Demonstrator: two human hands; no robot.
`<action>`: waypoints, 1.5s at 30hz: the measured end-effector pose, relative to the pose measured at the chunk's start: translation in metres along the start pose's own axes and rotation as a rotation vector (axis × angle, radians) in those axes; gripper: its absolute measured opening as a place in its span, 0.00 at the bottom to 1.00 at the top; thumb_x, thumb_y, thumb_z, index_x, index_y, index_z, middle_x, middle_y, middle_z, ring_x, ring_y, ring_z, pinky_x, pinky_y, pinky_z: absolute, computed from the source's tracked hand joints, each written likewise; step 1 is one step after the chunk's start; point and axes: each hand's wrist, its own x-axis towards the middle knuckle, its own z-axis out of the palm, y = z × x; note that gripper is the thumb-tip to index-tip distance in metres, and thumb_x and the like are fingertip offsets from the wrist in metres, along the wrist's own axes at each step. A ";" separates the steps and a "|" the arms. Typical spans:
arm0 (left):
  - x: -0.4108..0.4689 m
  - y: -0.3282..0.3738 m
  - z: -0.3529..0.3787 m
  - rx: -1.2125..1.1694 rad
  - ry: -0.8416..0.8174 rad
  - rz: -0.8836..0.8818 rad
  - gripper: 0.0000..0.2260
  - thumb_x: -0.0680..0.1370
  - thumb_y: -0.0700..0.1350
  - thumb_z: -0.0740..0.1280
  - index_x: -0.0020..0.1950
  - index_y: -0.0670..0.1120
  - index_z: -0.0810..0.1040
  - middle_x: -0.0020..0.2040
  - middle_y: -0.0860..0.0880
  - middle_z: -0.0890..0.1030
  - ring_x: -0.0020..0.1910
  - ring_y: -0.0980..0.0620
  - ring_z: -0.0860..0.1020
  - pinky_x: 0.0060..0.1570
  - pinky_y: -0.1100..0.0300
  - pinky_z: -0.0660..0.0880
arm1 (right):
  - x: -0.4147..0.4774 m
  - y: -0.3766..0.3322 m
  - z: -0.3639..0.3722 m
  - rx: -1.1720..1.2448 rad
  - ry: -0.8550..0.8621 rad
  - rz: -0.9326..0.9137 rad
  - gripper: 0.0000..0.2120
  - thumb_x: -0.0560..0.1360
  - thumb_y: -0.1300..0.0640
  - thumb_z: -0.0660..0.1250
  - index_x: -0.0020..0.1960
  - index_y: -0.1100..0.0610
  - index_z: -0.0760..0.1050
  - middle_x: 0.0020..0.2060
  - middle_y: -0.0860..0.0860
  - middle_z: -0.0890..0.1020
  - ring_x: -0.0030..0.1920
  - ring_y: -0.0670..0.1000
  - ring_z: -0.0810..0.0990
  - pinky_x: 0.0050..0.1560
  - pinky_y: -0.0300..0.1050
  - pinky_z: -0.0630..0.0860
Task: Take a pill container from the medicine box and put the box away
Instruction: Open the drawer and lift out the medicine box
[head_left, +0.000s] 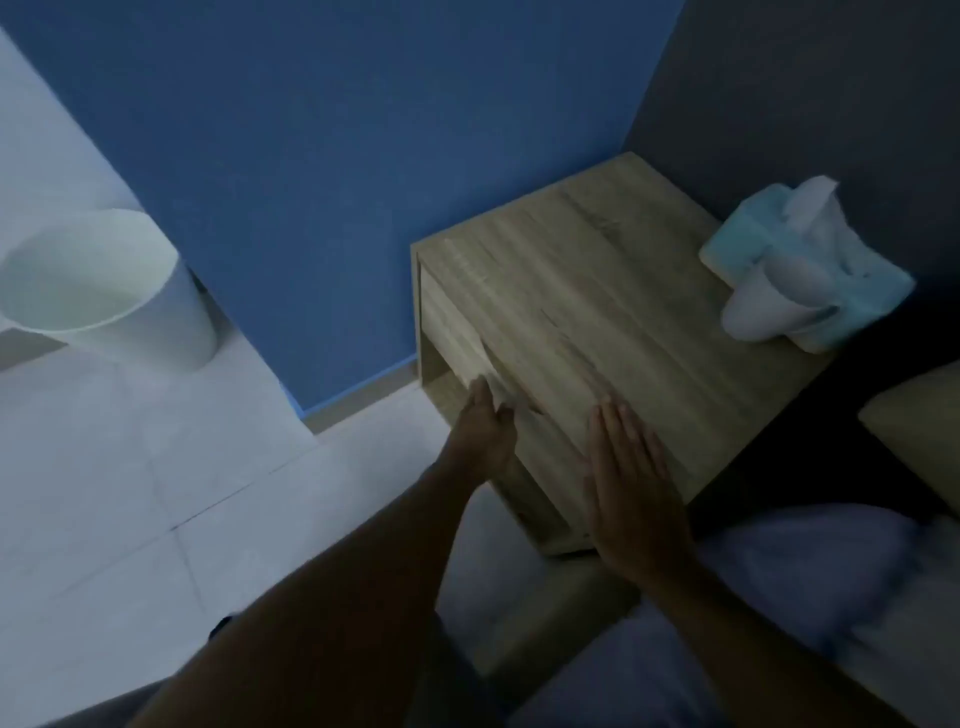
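The nightstand (597, 291) looks like matt light wood with visible grain. The bin (104, 291) looks like smooth white plastic. The floor (130, 493) has pale smooth tiles.

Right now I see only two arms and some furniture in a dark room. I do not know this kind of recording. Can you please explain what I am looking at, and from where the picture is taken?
There is no machine here. A person wears a camera on the head, and it looks down at their own bare arms. The left hand reaches to the drawer front of a wooden bedside table. The right hand is flat and open over the table's near edge. Neither hand holds anything. On the table lie a tissue pack and a white cup on its side. A white bin stands on the floor. No medicine box is visible yet.
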 end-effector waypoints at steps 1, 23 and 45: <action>0.004 0.001 0.005 -0.070 0.036 0.030 0.32 0.81 0.52 0.58 0.80 0.46 0.44 0.81 0.47 0.52 0.78 0.49 0.54 0.75 0.54 0.55 | 0.002 0.000 0.001 0.006 -0.006 0.009 0.30 0.81 0.49 0.48 0.80 0.61 0.56 0.80 0.58 0.60 0.80 0.57 0.57 0.76 0.59 0.60; -0.017 -0.044 -0.035 -0.245 0.056 -0.014 0.42 0.77 0.42 0.66 0.78 0.56 0.38 0.71 0.44 0.70 0.43 0.62 0.76 0.28 0.76 0.73 | 0.003 0.001 0.006 0.085 0.046 0.027 0.29 0.82 0.49 0.47 0.80 0.60 0.55 0.80 0.57 0.60 0.80 0.55 0.57 0.77 0.58 0.60; -0.089 -0.092 -0.099 0.022 0.125 -0.109 0.41 0.75 0.48 0.69 0.77 0.49 0.43 0.71 0.44 0.68 0.59 0.50 0.72 0.45 0.62 0.77 | 0.002 -0.006 -0.002 0.092 0.043 0.033 0.28 0.81 0.54 0.52 0.79 0.65 0.59 0.78 0.61 0.62 0.79 0.60 0.60 0.77 0.58 0.58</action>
